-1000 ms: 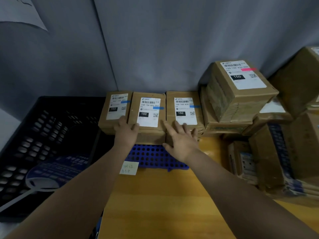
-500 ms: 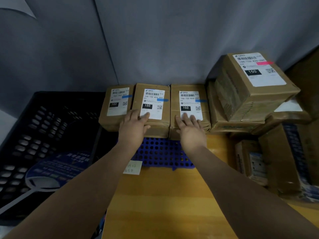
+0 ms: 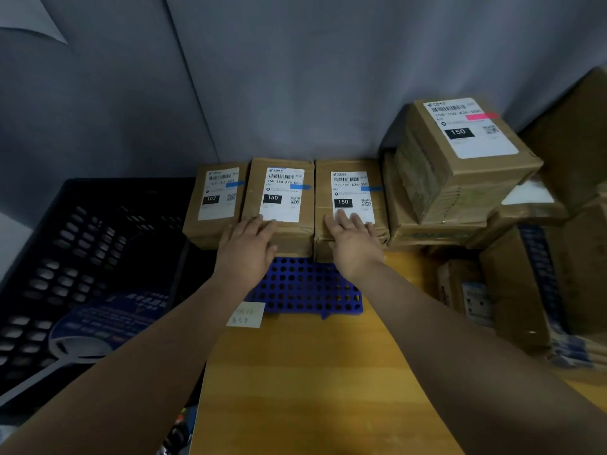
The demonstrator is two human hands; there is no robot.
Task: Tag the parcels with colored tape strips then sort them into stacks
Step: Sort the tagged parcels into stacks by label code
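You are at the sorting step; tagging of this row looks done. Your left hand lies flat on the near end of the middle parcel, fingers straight and gripping nothing. Your right hand lies the same way on the right parcel, which touches the middle one at its three o'clock. Both read 150 and each bears a blue strip. The 102 parcel, also blue-tagged, sits against the middle one at its nine o'clock. The row stands at the far edge of the rack, at twelve o'clock from the note on the worktop. The pink parcel, with its pink strip, tops a pile at two o'clock. The crate is at nine.

Next, I judge, you either square the row or reach for the loose parcels at three o'clock, where I can see no strips. Lifting one calls for curling your fingers round its edges, since flat palms can only push. The 102 parcel may need its own stack.
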